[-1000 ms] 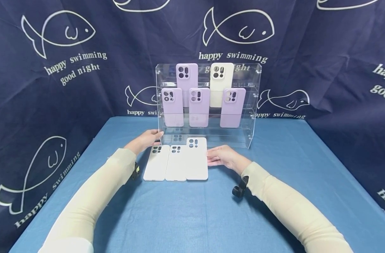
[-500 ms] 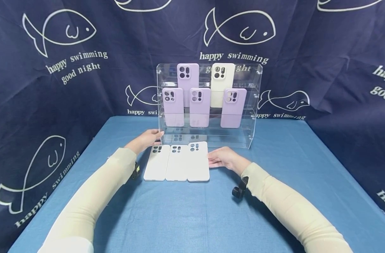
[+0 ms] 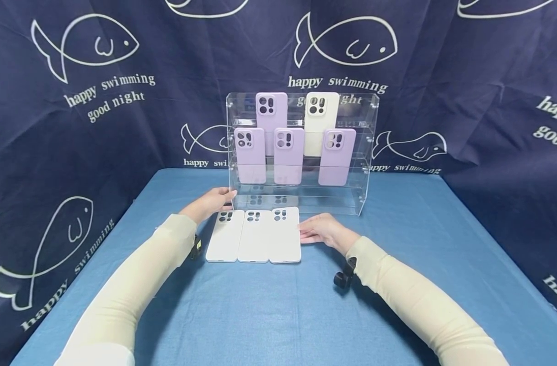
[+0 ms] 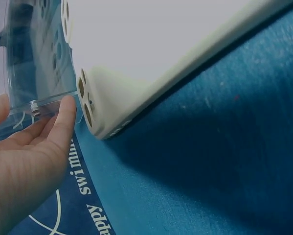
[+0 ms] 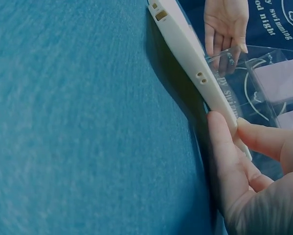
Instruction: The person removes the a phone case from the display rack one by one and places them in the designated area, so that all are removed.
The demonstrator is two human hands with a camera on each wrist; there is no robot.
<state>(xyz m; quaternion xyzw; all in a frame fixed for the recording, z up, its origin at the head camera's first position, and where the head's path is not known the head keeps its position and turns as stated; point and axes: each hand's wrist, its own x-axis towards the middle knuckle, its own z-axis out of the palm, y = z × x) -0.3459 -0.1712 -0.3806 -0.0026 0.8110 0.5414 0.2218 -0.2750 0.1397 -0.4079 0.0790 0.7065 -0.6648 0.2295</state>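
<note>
Three white phone cases lie side by side on the cloth before a clear acrylic display stand (image 3: 333,202): a left case (image 3: 225,239), a middle case (image 3: 254,239) and a right case (image 3: 285,238). My right hand (image 3: 321,229) pinches the right case's outer edge; in the right wrist view, thumb (image 5: 261,137) and index finger (image 5: 219,132) meet at the case's side (image 5: 200,73). My left hand (image 3: 213,200) holds the stand's lower left edge, its fingers (image 4: 63,120) beside the clear panel. Some of its fingers are partly hidden there.
Upright on the stand are several purple phone cases (image 3: 288,152) and one cream case (image 3: 321,119). A blue cloth (image 3: 269,315) covers the table. Behind and at both sides hangs a navy curtain (image 3: 205,61) printed with fish.
The right white case has come toward me and sits lower, its top edge nearer the level of the other two. My right hand shifted slightly with it; my left hand stays put.
</note>
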